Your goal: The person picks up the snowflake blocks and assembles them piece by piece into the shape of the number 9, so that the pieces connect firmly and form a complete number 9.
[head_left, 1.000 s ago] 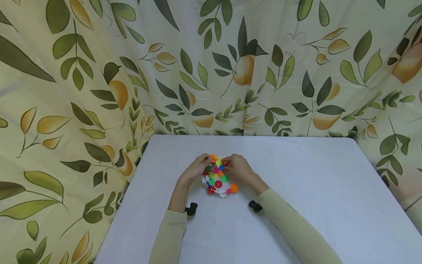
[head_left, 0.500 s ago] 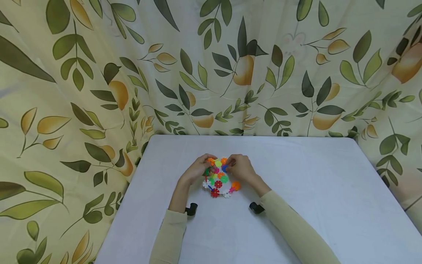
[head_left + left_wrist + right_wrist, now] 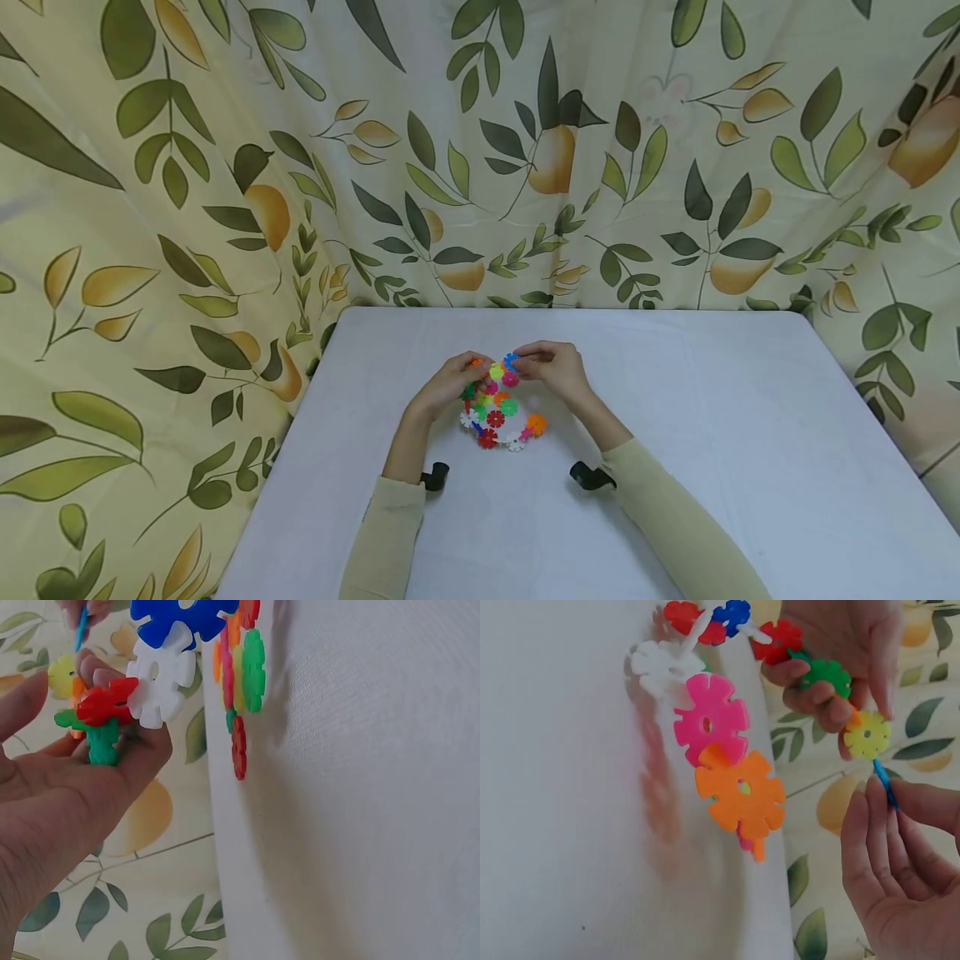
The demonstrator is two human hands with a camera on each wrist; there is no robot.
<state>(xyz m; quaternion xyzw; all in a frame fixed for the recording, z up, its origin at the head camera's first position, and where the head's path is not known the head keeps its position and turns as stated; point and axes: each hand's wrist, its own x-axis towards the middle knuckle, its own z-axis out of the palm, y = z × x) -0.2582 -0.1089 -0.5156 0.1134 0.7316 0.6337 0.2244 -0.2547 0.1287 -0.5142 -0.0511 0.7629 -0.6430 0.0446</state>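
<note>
Notched, flower-shaped plastic snowflake pieces in many colours are joined into a curved chain. My left hand (image 3: 442,386) holds one end of it, fingers curled around the red and green pieces (image 3: 103,742). A yellow snowflake piece (image 3: 867,735) sticks out past those fingertips. Between thumb and fingers, my right hand (image 3: 558,372) pinches a blue snowflake piece (image 3: 885,784), seen edge-on in the right wrist view. Its edge meets the yellow piece; whether the slots interlock I cannot tell. Pink (image 3: 711,721) and orange (image 3: 741,792) snowflake pieces belong to the chain's nearer part, low over the table.
A white cloth covers the table (image 3: 705,417). Behind and to the left hangs a leaf-and-fruit patterned curtain (image 3: 480,167). A black wrist-worn device shows beside the left forearm (image 3: 436,477) and another by the right forearm (image 3: 591,476).
My right hand has risen slightly, bringing the blue piece up beside the yellow one. The left hand stays in place, still gripping the chain, whose lower part shifted slightly right.
</note>
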